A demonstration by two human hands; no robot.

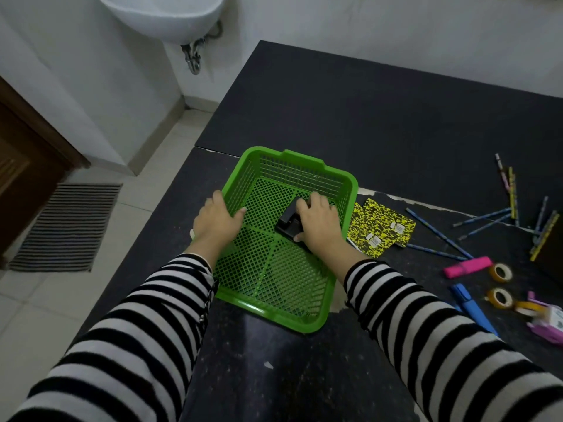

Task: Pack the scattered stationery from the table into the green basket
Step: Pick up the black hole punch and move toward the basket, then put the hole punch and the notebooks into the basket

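Note:
A green mesh basket [307, 175] stands on the dark table. My left hand [217, 220] grips the basket's left rim, thumb inside the wall. Inside the basket, my right hand [318, 220] holds a black stapler-like object [288, 224] down near the mesh floor, fingers curled over it. To the right of the basket lie two yellow-and-black speckled notebooks [380, 228], several pencils [438, 231], a pink highlighter [467, 267], a blue marker [470, 306] and two tape rolls [500, 272].
A purple and white item [548, 322] lies at the table's right edge beside another tape roll [525, 307]. A dark box [553, 248] stands at the far right. The table's left edge drops to a tiled floor with a striped mat [65, 226]. A white sink [164, 16] hangs on the wall.

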